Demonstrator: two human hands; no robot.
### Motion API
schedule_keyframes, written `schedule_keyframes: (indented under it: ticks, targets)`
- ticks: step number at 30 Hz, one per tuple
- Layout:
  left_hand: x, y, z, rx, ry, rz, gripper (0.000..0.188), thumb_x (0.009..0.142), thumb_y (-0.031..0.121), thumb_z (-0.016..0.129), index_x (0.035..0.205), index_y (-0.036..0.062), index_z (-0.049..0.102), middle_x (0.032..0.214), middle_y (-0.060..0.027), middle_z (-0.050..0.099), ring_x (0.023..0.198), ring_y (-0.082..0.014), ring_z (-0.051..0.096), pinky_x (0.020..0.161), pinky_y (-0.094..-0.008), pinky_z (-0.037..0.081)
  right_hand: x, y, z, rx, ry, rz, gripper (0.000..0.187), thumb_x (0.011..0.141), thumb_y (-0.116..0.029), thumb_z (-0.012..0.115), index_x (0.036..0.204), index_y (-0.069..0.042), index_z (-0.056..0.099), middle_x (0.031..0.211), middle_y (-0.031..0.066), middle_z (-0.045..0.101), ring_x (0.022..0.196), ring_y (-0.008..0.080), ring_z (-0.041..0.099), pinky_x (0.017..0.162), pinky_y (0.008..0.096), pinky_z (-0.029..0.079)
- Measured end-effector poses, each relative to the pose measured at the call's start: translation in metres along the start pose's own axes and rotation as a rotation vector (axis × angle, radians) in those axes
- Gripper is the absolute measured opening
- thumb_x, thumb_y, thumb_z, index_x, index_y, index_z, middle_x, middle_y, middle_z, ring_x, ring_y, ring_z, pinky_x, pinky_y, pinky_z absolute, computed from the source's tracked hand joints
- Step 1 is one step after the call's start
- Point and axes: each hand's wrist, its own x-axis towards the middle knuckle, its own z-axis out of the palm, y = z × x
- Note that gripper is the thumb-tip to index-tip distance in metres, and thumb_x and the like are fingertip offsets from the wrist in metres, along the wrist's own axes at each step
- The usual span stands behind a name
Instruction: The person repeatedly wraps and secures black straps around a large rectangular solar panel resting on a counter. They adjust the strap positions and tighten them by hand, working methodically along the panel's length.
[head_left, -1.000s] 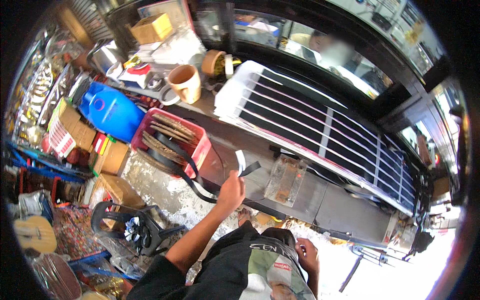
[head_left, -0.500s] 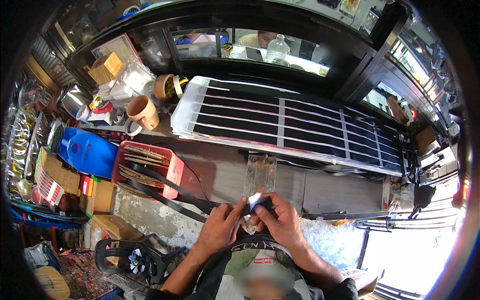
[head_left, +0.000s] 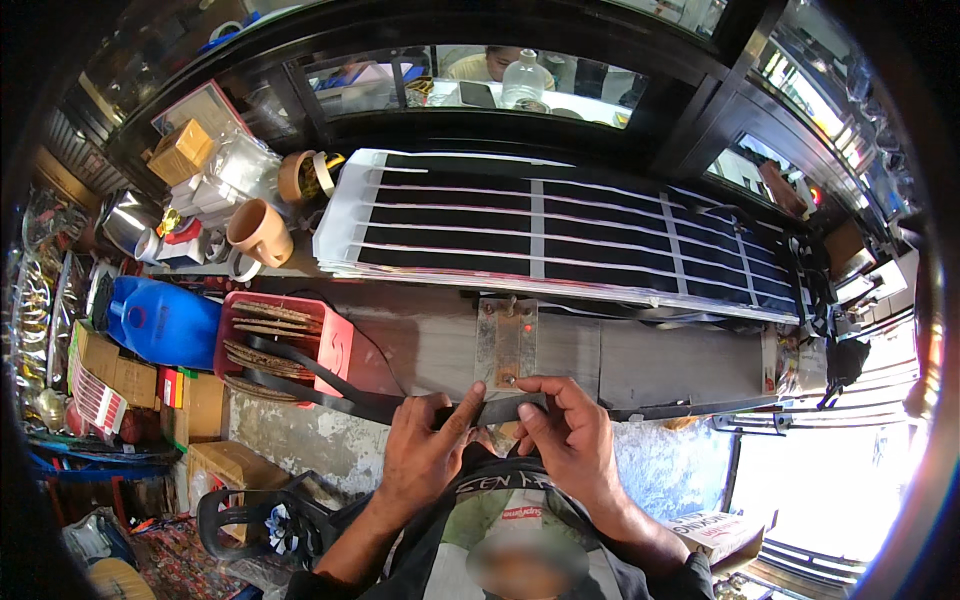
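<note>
A flat black strap (head_left: pixel 350 397) runs from the pink basket (head_left: pixel 333 350) to my hands, and its end portion stretches between them at the bench's front edge. My left hand (head_left: pixel 422 452) grips the strap, with the forefinger pointing along it. On the other side my right hand (head_left: pixel 575 440) pinches the strap near its end between thumb and fingers, the forefinger reaching above it. Just beyond the strap, a worn metal plate with bolts (head_left: pixel 507 345) is fixed on the bench, its near end close to my right forefinger. Fingers hide part of the strap.
Brown cardboard-sided reels (head_left: pixel 270 335) stand in the basket. A stack of black-and-white striped sheets (head_left: pixel 560 235) covers the bench's back. At the left are a blue jug (head_left: pixel 165 320) and a tan mug (head_left: pixel 260 235). A person (head_left: pixel 490 65) sits behind the window.
My hands have drawn apart a little and the strap between them lies flatter and straighter. My right forefinger has straightened toward the metal plate. The whole view has shifted slightly.
</note>
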Motion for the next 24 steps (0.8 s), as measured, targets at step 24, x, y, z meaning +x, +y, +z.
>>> schedule_keyframes:
  ticks: [24]
  targets:
    - [0.019,0.017,-0.027,-0.492,-0.289,-0.282,0.012,0.098,0.007,0.07,0.108,0.0003,0.068,0.093,-0.0181,0.068,0.088,-0.0417,0.067,0.08,-0.0454,0.049,-0.002,0.007,-0.002,0.042,-0.043,-0.042,0.025,0.104,0.001,0.066,0.128,0.005,0.064,0.101,0.0098,0.071,0.084,0.0111,0.071,0.069,0.0251,0.057]
